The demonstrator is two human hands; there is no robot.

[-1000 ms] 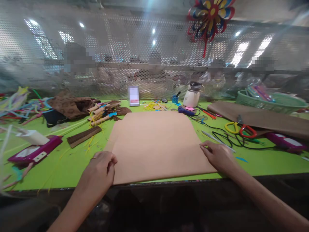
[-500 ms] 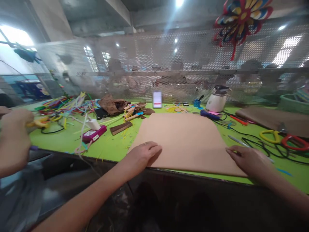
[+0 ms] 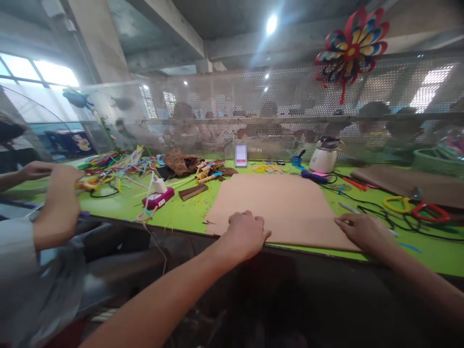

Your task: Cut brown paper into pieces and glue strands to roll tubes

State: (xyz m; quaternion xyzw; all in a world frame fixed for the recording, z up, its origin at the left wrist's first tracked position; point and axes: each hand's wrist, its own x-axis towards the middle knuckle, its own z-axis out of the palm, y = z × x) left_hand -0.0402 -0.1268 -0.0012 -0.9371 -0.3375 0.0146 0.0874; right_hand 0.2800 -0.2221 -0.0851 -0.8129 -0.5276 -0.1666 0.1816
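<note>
A large tan sheet lies flat at the front of the green table, its near side along the table edge. Layers show at its left corner, so more than one sheet may be stacked. My left hand rests on the near edge, fingers curled down over it and closed. At the right edge of the sheet, my right hand has thumb and fingertips closed together on the border. The undersides of both hands' fingers are hidden.
Red-and-yellow-handled scissors, black cords and a white jug are on the right. A phone stands at the back. Leftward are a purple power strip, brown scraps and a co-worker's arm.
My left hand has slid right along the sheet's near edge, and its fingers are more curled. My right hand stays at the right border. The camera view has tilted up and turned slightly left.
</note>
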